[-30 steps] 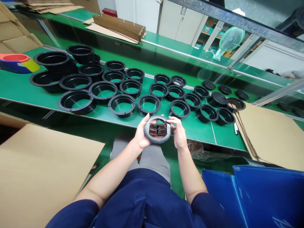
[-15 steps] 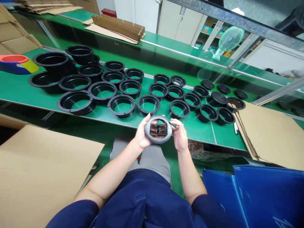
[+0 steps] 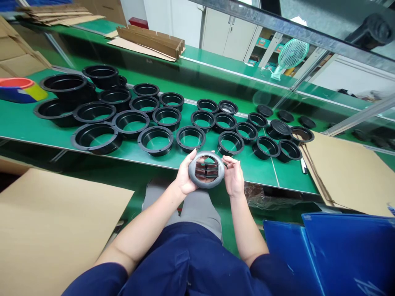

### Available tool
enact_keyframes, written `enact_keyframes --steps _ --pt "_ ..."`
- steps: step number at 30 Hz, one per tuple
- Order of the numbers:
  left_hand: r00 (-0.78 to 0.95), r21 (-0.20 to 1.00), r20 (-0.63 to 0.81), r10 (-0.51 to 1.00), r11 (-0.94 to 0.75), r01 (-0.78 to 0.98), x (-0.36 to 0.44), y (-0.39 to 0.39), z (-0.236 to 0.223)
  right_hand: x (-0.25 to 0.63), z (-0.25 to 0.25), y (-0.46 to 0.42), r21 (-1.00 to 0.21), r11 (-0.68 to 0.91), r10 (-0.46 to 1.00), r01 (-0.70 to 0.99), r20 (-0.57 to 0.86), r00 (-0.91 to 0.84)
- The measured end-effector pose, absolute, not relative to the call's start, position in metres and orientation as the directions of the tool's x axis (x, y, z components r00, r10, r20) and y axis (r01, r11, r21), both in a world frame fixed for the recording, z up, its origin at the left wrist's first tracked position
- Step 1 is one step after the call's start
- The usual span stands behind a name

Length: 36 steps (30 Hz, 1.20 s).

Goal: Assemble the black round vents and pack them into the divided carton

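Note:
A round air vent [image 3: 191, 172] with a matte grey rim and dark glossy slats is tilted toward me, just off the bench's front edge. My left hand [image 3: 185, 176] is closed around its left side, thumb on the upper rim. At the right side of the rim is my right hand [image 3: 233, 176], its fingers loosely bent and a little apart; the fingertips are at or very near the edge, and I cannot tell how firmly they touch. Beyond my hands, several black flanged rings [image 3: 190, 139] stand on the green bench [image 3: 129, 158], some stacked at the left.
Cardboard sheets lie at the left [image 3: 61, 222] and right [image 3: 352, 172]. Blue plastic sheets [image 3: 348, 246] are at the lower right. A coloured tape roll [image 3: 21, 90] sits far left, a marker [image 3: 304, 166] at the right. A green fan [image 3: 291, 55] stands on the far bench.
The camera view has shifted slightly, so the bench and rings appear a little lower and further left. Both hands keep nearly the same pose, with the air vent still in the left.

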<state>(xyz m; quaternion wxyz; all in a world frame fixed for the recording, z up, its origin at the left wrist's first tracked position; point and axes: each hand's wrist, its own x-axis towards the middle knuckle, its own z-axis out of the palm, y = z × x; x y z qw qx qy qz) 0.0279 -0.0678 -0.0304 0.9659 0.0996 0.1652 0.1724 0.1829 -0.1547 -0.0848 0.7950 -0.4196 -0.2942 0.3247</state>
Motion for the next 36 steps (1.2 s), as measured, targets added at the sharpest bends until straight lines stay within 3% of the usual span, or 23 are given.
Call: enact_keyframes --steps 10,19,36 --pt "0.883 0.237 -0.309 0.354 0.927 -0.289 0.0313 -0.0652 -0.0299 0.1844 -0.0910 -0.1544 -0.847 0.461 0.754 -0.263 0.218 0.620" --pt "0.909 0.261 -0.226 0.352 0.920 -0.291 0.0326 -0.0672 -0.0363 0.1850 -0.0931 -0.1559 -0.845 0.478 0.749 -0.241 0.248 0.615" --pt "0.890 0.231 -0.290 0.351 0.928 -0.291 0.0377 -0.0664 -0.0337 0.1843 -0.0914 -0.1578 -0.855 0.469 0.741 -0.222 0.244 0.626"
